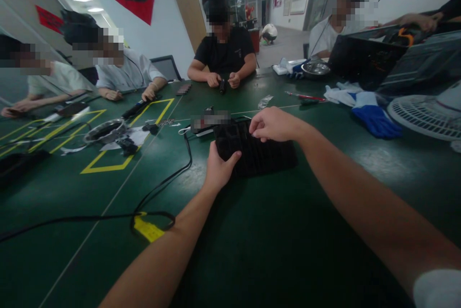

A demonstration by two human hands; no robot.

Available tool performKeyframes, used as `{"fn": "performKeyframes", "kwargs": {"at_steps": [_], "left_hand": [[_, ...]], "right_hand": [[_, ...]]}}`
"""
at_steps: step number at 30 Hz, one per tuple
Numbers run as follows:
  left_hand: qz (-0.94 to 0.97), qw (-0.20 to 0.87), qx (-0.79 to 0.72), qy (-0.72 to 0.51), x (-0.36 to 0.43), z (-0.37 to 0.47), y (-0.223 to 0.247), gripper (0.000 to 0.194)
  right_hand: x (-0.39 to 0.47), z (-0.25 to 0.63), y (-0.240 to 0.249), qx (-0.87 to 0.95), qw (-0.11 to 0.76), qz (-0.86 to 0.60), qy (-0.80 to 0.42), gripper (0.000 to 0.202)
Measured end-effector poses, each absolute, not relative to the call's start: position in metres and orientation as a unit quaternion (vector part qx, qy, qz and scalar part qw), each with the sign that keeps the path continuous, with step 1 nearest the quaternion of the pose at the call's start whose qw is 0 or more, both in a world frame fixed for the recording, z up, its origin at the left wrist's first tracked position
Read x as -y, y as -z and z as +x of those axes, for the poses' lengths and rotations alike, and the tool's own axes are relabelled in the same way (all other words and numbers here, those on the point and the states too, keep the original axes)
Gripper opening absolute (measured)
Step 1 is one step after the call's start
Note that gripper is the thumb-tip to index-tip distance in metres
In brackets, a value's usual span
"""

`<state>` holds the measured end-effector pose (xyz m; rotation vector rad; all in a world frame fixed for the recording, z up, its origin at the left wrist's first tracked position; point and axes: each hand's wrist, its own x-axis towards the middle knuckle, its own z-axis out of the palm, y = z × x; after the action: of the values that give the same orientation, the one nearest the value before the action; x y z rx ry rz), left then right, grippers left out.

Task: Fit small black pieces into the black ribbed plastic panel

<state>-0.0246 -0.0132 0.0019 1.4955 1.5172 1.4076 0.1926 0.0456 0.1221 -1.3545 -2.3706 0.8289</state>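
Observation:
A flat black tray [266,154] with compartments lies on the green table in front of me. My left hand [220,166] grips its near left corner, thumb on top and fingers hidden behind the edge. Over the tray's far right part, my right hand [270,123] is closed in a pinch. Whatever lies between those fingertips, if anything, is too small to tell. Just beyond the tray sits a small dark device [207,123], partly blurred, with a white loop at its left end.
A black cable [165,181] with a yellow tag [148,229] runs across the left. Blue-and-white gloves [374,113] and a white fan [425,111] stand right. A metal ring [106,129] lies left, near yellow tape. Several people sit around the table; a metal bowl [316,69] is farther back.

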Motion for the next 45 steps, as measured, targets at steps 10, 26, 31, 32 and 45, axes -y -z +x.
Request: {"fn": "performKeyframes", "kwargs": {"at_steps": [10,26,31,32,45], "left_hand": [[0.565,0.284,-0.563,-0.532,0.012,-0.025,-0.002,0.053],[0.562,0.287,-0.558,-0.538,0.012,-0.023,-0.002,0.053],[0.558,0.298,-0.559,-0.536,0.012,-0.023,-0.003,0.053],[0.557,0.299,-0.561,-0.535,0.012,-0.024,-0.003,0.053],[0.562,0.294,-0.548,-0.545,0.010,-0.024,-0.001,0.056]], "right_hand": [[-0.038,0.188,-0.128,0.851,0.135,-0.466,-0.202,0.016],[-0.044,0.196,-0.124,0.875,0.144,-0.429,-0.173,0.018],[-0.045,0.193,-0.120,0.884,0.139,-0.422,-0.143,0.021],[-0.044,0.192,-0.119,0.883,0.138,-0.430,-0.130,0.019],[-0.042,0.194,-0.122,0.861,0.172,-0.475,-0.064,0.009]]}}
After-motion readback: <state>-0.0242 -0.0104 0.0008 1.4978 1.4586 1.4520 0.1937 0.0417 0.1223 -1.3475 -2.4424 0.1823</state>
